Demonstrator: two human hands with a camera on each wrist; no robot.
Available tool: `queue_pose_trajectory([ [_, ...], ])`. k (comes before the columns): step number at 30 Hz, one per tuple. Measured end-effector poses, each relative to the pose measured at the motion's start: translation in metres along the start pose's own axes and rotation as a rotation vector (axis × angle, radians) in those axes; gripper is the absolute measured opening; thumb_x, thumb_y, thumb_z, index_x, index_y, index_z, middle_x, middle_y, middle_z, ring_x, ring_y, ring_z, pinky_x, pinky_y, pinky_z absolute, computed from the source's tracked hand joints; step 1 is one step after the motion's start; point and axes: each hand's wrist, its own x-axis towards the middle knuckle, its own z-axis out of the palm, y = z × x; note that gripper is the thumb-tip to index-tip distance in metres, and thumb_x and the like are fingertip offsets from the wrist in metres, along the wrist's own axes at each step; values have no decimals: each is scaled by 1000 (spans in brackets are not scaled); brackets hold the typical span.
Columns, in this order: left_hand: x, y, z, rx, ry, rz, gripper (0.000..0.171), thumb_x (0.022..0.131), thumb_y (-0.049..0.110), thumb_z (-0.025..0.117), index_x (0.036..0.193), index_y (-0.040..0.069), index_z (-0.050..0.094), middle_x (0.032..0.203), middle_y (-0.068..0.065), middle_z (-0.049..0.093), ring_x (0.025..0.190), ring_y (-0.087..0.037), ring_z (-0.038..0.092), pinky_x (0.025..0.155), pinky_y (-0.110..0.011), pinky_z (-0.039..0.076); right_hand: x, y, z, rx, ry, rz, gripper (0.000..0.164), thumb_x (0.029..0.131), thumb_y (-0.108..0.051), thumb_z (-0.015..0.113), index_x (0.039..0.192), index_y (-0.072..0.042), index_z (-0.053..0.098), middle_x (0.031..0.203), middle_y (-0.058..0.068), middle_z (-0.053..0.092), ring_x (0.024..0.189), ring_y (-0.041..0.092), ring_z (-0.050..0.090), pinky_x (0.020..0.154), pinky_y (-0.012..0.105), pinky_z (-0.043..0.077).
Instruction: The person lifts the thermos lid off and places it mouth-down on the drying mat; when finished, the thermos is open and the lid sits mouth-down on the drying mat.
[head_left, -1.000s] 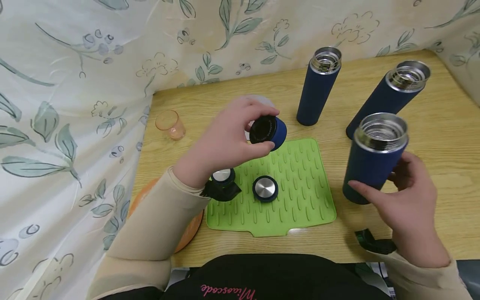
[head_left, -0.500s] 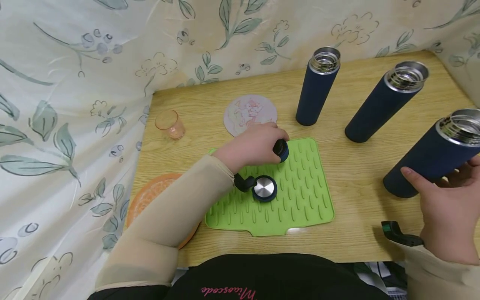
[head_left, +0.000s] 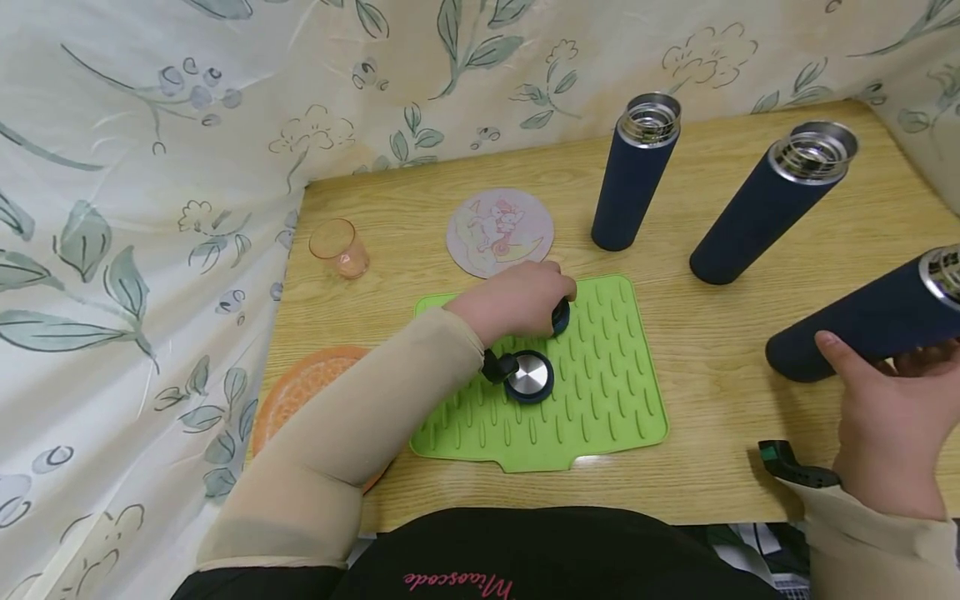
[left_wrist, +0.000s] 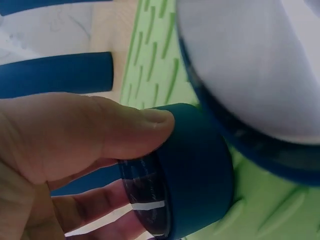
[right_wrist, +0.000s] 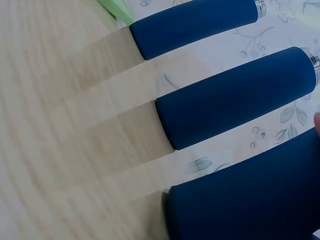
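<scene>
In the head view my left hand (head_left: 517,304) pinches a dark blue bottle lid (head_left: 560,318) low over the green mat (head_left: 600,392). The left wrist view shows the thumb on that lid's side (left_wrist: 197,165), with the lid on edge right at the mat. A second lid (head_left: 529,377) with a silver top lies on the mat, just below the wrist. At the right, my right hand (head_left: 892,417) grips a navy steel bottle (head_left: 862,325) around its body; its mouth is partly cut off by the frame edge. In the right wrist view this bottle (right_wrist: 250,195) has its base close over the table.
Two lidless navy bottles, one at the back (head_left: 633,187) and one further right (head_left: 765,217), stand on the wooden table (head_left: 675,483). A round pink coaster (head_left: 498,233), a small orange glass (head_left: 339,248) and an orange round mat (head_left: 300,387) are at left. A floral curtain (head_left: 300,100) hangs behind.
My left hand has come down to the mat with the lid, turning it so its underside faces right less openly. My right hand has carried its bottle rightward and lower.
</scene>
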Motion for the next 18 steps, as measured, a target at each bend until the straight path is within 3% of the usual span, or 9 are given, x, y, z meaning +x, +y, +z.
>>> queue_pose_trajectory([
  [6, 2, 1, 3, 2, 0, 2, 48, 104, 17, 69, 151, 17, 66, 147, -8, 65, 132, -26, 64, 115, -37, 52, 1, 4, 1, -43, -16, -23, 99, 90, 15, 79, 166, -31, 37, 163, -7, 45, 155, 8, 41, 130, 25, 32],
  [11, 0, 2, 1, 1, -22, -30, 64, 102, 23, 74, 163, 19, 55, 156, -10, 58, 133, -26, 62, 116, -38, 52, 2, 6, 2, -51, -43, -65, 99, 89, 12, 82, 166, -29, 36, 164, -6, 47, 154, 9, 42, 127, 24, 35],
  [14, -12, 2, -4, 10, 4, -50, 73, 102, 32, 77, 168, 21, 47, 162, -8, 53, 139, -27, 59, 119, -40, 50, -2, 5, 2, -80, -21, -44, 96, 90, 8, 83, 165, -30, 36, 162, -8, 46, 150, 7, 44, 124, 23, 36],
  [18, -47, 4, -13, 2, 147, -41, 68, 105, 37, 74, 167, 20, 49, 161, -6, 55, 146, -27, 56, 122, -42, 47, -12, 5, -1, -94, 69, -12, 87, 92, 1, 85, 160, -29, 40, 156, -9, 44, 140, 5, 47, 116, 20, 40],
])
